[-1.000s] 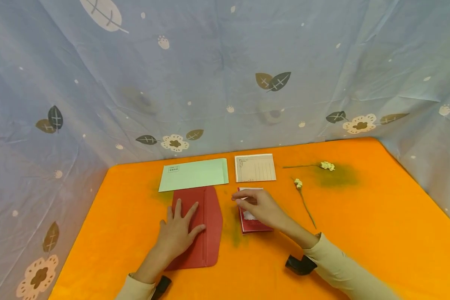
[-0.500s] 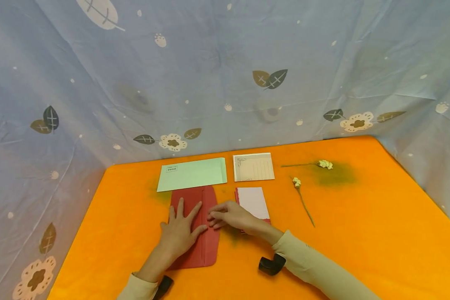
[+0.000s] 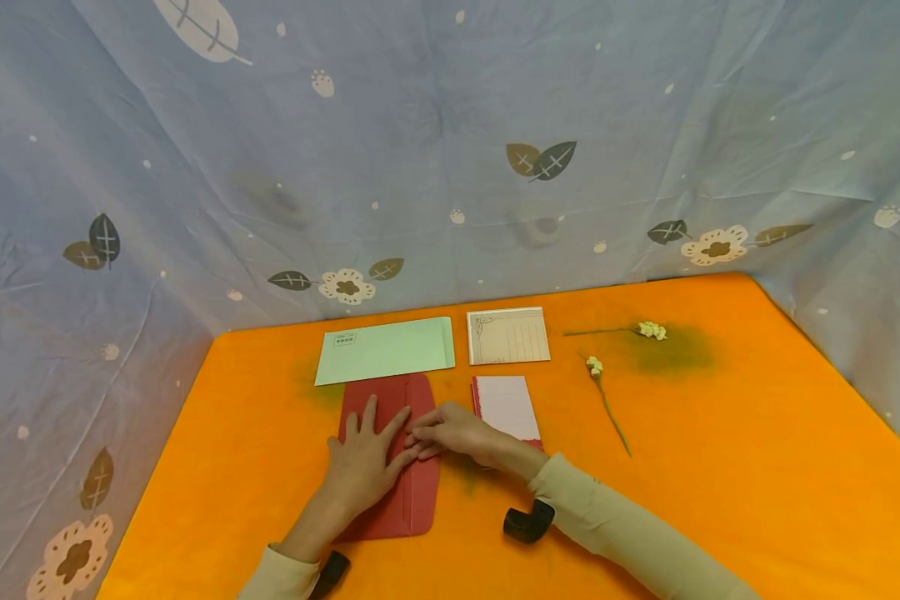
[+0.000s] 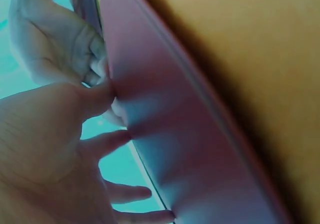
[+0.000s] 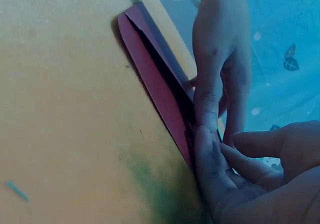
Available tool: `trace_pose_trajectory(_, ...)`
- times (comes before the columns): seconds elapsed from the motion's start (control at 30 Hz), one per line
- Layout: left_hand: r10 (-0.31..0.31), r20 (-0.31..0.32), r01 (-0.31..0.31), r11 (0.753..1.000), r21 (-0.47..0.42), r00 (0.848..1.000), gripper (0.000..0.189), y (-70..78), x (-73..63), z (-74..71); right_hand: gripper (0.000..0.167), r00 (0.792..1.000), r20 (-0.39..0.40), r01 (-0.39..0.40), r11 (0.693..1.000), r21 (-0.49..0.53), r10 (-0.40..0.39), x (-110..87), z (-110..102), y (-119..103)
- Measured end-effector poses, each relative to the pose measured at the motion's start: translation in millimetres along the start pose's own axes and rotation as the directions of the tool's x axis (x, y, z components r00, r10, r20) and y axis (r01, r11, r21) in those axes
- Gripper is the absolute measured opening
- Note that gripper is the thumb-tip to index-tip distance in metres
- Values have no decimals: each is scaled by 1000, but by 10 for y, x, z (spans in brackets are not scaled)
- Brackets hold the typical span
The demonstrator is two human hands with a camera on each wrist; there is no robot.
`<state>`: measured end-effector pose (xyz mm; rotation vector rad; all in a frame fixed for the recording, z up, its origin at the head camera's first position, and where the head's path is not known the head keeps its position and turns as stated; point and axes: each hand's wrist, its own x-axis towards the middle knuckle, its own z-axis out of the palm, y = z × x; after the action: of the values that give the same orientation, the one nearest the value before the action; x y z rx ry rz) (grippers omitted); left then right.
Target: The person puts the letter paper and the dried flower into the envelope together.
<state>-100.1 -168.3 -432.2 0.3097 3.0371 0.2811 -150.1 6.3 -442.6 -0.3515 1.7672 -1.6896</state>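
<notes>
From where I stand, the red envelope lies on the orange-covered counter, its rounded flap spread out towards the right. The left hand rests across it with fingers fanned out and pressing on the paper; that grip is released, clasping nothing. The right hand comes in over the flap, its fingertips bunched at the envelope's long opening, close by the left thumb. In the right wrist view a dark gap shows between the layers along that opening. The fingers overlap there and the light is dim, so I can't fairly tell whether the right grip is pinching the paper or merely touching it.

Just beyond the red envelope lies a pale green envelope with a small printed box in its corner. Beyond and to the right of the red envelope is a cream lined card. Nearer to it, on its right, a white card with red edging is partly covered by the right forearm. Well apart on the red envelope's right lie 2 stemmed flowers: a far flower pointing sideways and a nearer flower whose stem slants towards the person.
</notes>
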Motion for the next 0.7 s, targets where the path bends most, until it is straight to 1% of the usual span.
trace_pose_trajectory(0.17,12,-28,-13,1000,-25,1000,69,-5,8,17,29,1000,-6,10,1000,21,-10,-24,20,-9)
trace_pose_trajectory(0.4,-9,-52,6,998,-66,999,83,-6,24,26,31,1000,2,25,998,52,-26,-29,18,26)
trace_pose_trajectory(0.57,-23,-55,18,996,-82,998,91,-14,39,2,33,999,41,23,998,59,-25,-46,-10,30)
trace_pose_trajectory(0.7,-19,-46,16,996,-84,999,95,-25,46,-6,35,994,95,40,998,45,-44,-65,-35,26)
